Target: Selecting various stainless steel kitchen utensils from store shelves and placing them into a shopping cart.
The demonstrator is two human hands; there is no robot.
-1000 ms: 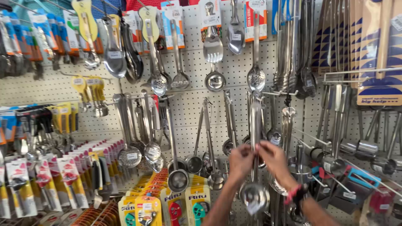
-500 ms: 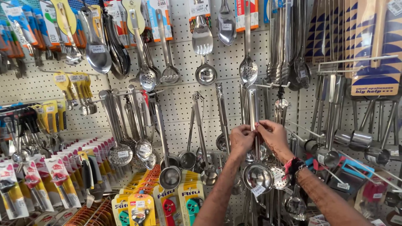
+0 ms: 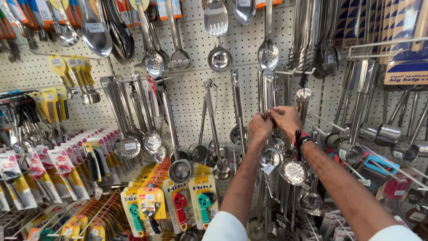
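Note:
Both hands reach up to a pegboard wall of steel kitchen tools. My left hand (image 3: 260, 127) pinches the long handle of a steel ladle (image 3: 270, 157) that hangs from a hook; a small price tag dangles under its bowl. My right hand (image 3: 285, 119) meets the left at the same handle, fingers closed on it. A red and black band sits on my right wrist. A perforated skimmer (image 3: 293, 172) hangs just right of the ladle bowl, below my right wrist.
More ladles (image 3: 179, 170), skimmers (image 3: 127, 146) and spoons (image 3: 95, 37) hang across the pegboard (image 3: 191, 96). Carded peelers and openers in yellow packs (image 3: 147, 203) fill the lower left. Measuring cups (image 3: 388, 133) on hooks and boxed goods are at the right.
The view has tilted downward, so the wall rides higher in frame. Both hands have stayed together on the ladle handle, and the ladle bowl now hangs lower relative to them.

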